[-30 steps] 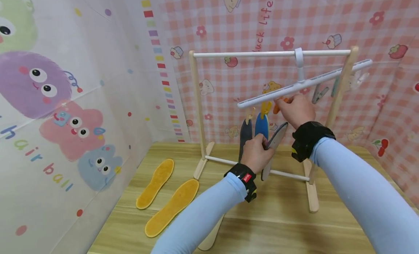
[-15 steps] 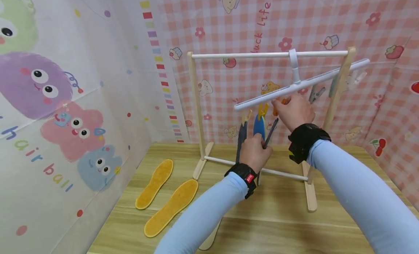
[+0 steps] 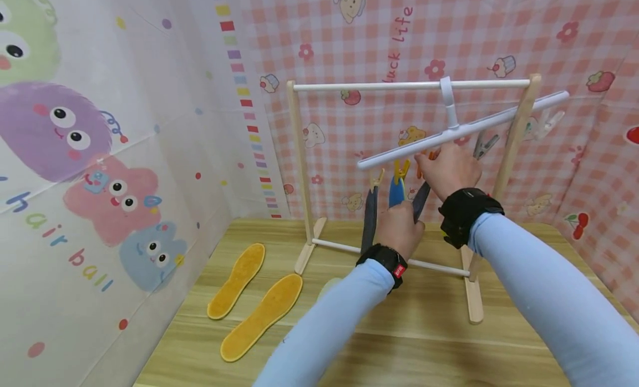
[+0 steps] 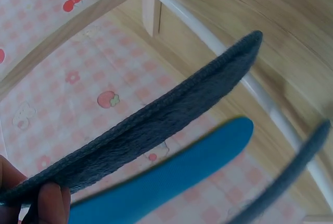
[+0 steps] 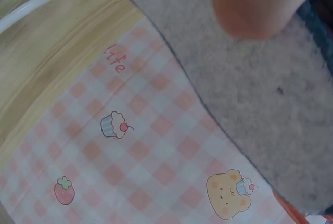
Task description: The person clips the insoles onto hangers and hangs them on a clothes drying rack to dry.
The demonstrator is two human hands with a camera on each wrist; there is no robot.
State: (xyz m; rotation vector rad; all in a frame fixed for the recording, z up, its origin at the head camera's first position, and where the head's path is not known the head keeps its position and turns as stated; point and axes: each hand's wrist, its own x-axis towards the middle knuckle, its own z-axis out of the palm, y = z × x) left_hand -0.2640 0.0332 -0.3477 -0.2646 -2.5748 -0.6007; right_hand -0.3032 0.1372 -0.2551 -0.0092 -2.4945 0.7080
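Note:
My left hand (image 3: 397, 227) pinches a dark grey insole (image 3: 421, 203) between thumb and fingers; its fuzzy top shows in the left wrist view, its pale underside (image 5: 250, 99) in the right wrist view. The insole's upper end reaches beside my right hand (image 3: 451, 169). That hand holds an orange clothespin (image 3: 419, 171) under the white hanger (image 3: 406, 149), its fingertips partly hidden. Left of it, a yellow clothespin (image 3: 401, 171) holds a blue insole (image 3: 396, 192), and a pale yellow clothespin (image 3: 377, 179) holds another dark insole (image 3: 369, 220).
The hanger tilts down leftward from the top rod of a wooden rack (image 3: 294, 126). Grey (image 3: 485, 147) and white clothespins (image 3: 549, 123) hang toward its right end. Two orange-yellow insoles (image 3: 243, 280) lie on the wooden table (image 3: 399, 348); a pale object (image 3: 329, 287) shows beside my left sleeve.
My left hand has shifted slightly right, bringing the insole's upper end closer to my right hand. The insole has turned. My right hand has stayed nearly still at the orange clothespin.

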